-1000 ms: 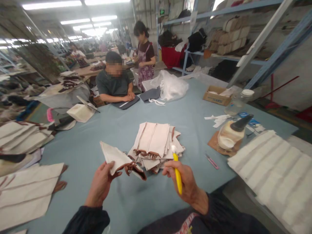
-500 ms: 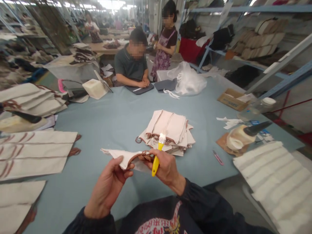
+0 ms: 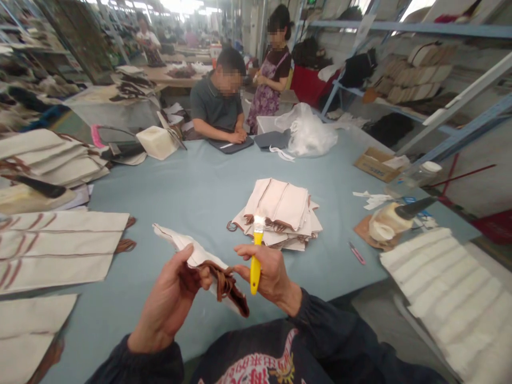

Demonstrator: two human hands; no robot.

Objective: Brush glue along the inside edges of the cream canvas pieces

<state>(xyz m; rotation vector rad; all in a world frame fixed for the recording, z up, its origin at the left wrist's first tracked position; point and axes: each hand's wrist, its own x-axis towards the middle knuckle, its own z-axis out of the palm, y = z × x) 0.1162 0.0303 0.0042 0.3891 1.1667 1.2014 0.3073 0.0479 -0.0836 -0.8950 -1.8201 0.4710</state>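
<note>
My left hand (image 3: 172, 290) grips a cream fabric piece (image 3: 206, 255) with brown edging and a bunch of brown cords (image 3: 226, 284); the piece is tilted, its brown side toward me. In my right hand (image 3: 272, 274) is a paintbrush (image 3: 256, 266) with a yellow handle, bristles pointing up and white at the tip. That hand's fingertips are at the right edge of the fabric piece; whether they touch it I cannot tell. Just beyond the brush lies a stack of similar cream pieces (image 3: 280, 205) with brown cords.
Striped cream panels (image 3: 60, 248) lie at left, white padded strips (image 3: 452, 304) at right. A glue bottle (image 3: 388, 224) with a dark nozzle and small pink snips (image 3: 357, 253) lie at right. Across the table (image 3: 168, 186), a co-worker (image 3: 218, 101) bends over dark fabric.
The fabric piece has turned, its right end swinging down toward me and its cords showing more. My right hand's fingers have moved off its upper edge, the brush still in hand.
</note>
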